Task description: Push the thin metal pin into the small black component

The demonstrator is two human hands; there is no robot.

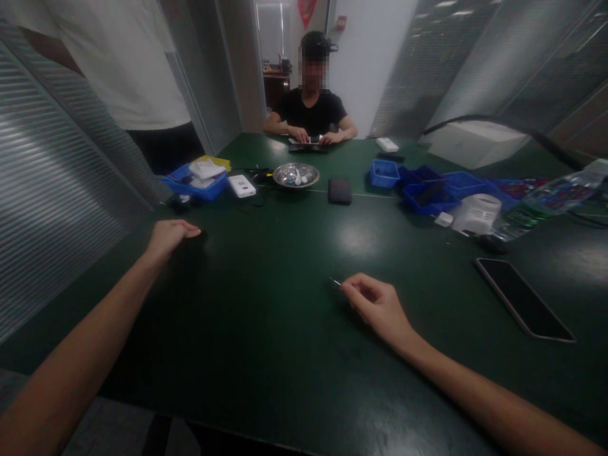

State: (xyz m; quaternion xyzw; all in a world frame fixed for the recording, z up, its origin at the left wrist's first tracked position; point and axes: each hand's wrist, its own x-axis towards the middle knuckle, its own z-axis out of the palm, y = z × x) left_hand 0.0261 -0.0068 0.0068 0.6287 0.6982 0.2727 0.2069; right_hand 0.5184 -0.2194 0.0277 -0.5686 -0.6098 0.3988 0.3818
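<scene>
My right hand [377, 304] is over the middle of the dark green table [266, 335], thumb and fingertips pinched. A short, thin, shiny metal piece [335, 282] sticks out from the pinch toward the left; its exact kind is too small to tell. On the left side of the table, my left hand [166, 239] is closed with its fingers pressed together. Something small and dark shows at its fingertips, but I cannot make out what it is. Close beyond that hand stands a blue tray [209, 190] with white paper or cloth in it.
A round metal dish [297, 176] with small pieces and a black square item [340, 190] lie ahead. Right of them are blue bins [384, 174], a clear bottle [546, 202] and a phone [525, 299]. A person [311, 104] sits opposite; another person [118, 69] stands at left.
</scene>
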